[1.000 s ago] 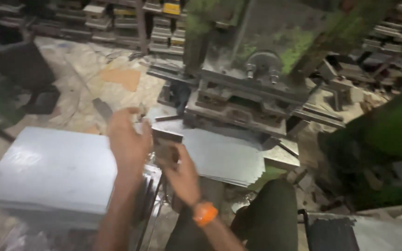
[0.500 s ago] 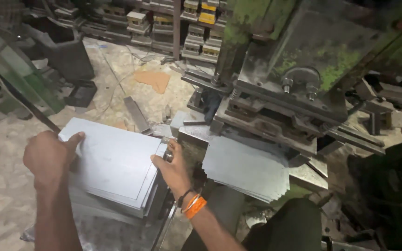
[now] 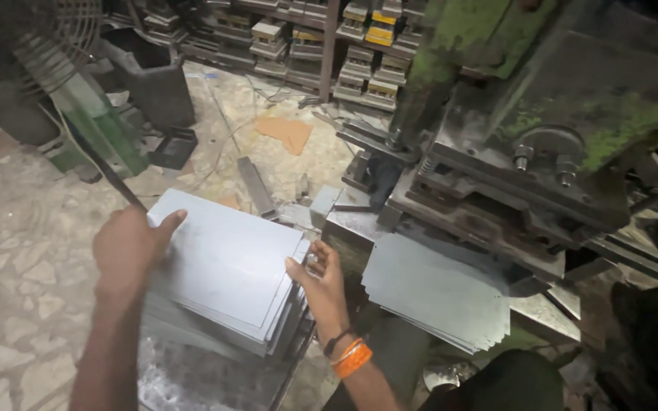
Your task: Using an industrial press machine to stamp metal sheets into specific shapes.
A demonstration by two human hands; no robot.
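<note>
— What has the person got hold of there?

— A stack of grey metal sheets [image 3: 222, 266], lying flat on a low bench [image 3: 215, 377]. The left hand [image 3: 127, 247] sits on the stack's far left edge, its grip loosely curled, thumb stretched out flat on the top sheet. I can't tell whether the fingers hook under the edge; they are hidden behind the hand.

— And the other one?

— The right hand [image 3: 321, 278] is at the opposite edge, on the stack's right corner. Its grip is pinching the top sheets, thumb on top and fingertips against the side. There is an orange band [image 3: 352, 359] on that wrist, with a dark one just above it.

— So the sheets lie between the two grips?

— Yes, flat, squared up roughly, the upper few slightly fanned out at the right grip.

— What lies past the right grip?

— Just beside it, a steel block, then a second, lower pile of sheets [image 3: 436, 293] spread out under the front of a big green-stained press [image 3: 542, 137]. Beyond the left grip stands a green fan stand [image 3: 97, 122] on the stone floor [image 3: 17, 251], and further back a dark bin [image 3: 150, 76]. Shelves of small boxes [image 3: 367, 53] run along the back wall.
</note>
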